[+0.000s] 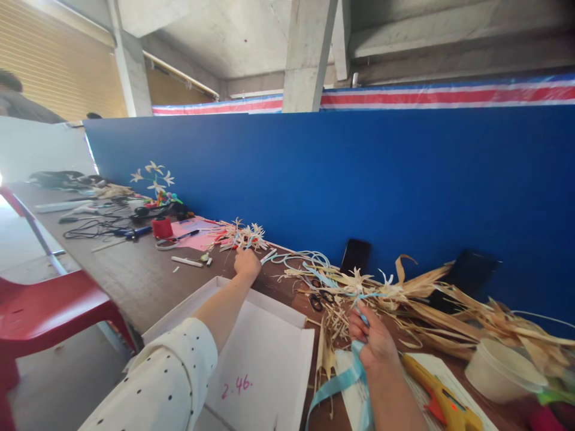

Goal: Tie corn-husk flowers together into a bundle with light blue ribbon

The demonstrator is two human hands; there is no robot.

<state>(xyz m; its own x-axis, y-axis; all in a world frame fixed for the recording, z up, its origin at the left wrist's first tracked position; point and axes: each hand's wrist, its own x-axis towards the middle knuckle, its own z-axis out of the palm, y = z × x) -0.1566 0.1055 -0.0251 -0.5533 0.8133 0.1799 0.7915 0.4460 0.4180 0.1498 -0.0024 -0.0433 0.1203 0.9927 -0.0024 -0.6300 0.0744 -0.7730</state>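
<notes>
My right hand point(372, 335) is closed round a stem wrapped in light-blue ribbon. A pale dried-husk flower point(357, 281) tops it, just above the fingers. From the fist a loose length of light-blue ribbon point(339, 383) hangs down. Over on the left, my left hand point(247, 263) reaches to a cluster of similar husk flowers point(247, 235). Its fingers point away from me and are mostly hidden, so any grip on the flowers does not show. A small pale stick-like piece point(268, 256) lies right beside this hand.
A white box lid point(269, 359) lies under my left arm. Black scissors point(321, 296), dried husks point(431, 293), a yellow glue gun point(442, 392) and a white tub point(503, 371) surround my right hand. Farther left are a red spool point(162, 227) and cables. A blue partition point(314, 179) stands behind.
</notes>
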